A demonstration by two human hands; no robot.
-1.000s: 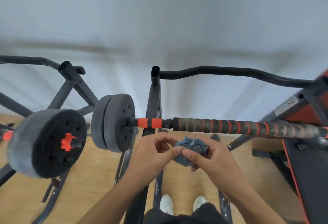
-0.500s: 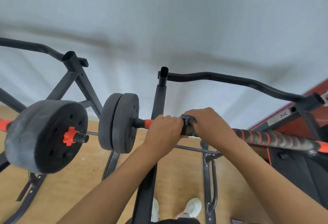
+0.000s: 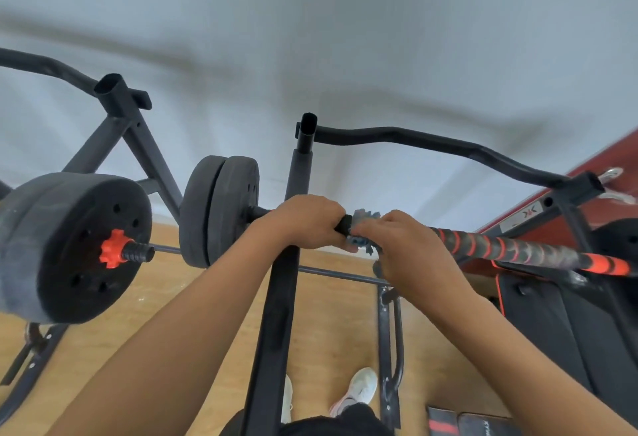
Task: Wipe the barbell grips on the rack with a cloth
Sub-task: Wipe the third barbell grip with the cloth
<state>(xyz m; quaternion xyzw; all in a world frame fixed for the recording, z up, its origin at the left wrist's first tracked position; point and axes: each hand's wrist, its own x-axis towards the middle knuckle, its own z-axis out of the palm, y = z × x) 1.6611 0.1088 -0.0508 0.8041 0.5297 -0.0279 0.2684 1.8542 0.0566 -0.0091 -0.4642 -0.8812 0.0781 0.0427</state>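
Note:
A barbell lies across the black rack (image 3: 278,315), its grip (image 3: 511,251) wrapped in dark foam with orange spiral bands. Two black weight plates (image 3: 221,208) sit on its left end. My left hand (image 3: 305,221) grips the bar just right of the plates, fingers curled over it. My right hand (image 3: 404,246) sits right beside it and holds a small grey-blue cloth (image 3: 364,220) bunched against the grip. Most of the cloth is hidden under my fingers.
A second barbell with a black plate (image 3: 74,246) and orange collar (image 3: 112,253) points toward me at the left. A curved black bar (image 3: 431,144) runs behind. A red and black bench (image 3: 552,315) stands at the right. My white shoes (image 3: 355,390) are on the wooden floor.
Both hands rose from below the bar onto it with the cloth. Since half a second ago my right hand has shifted slightly right along the grip, exposing more cloth.

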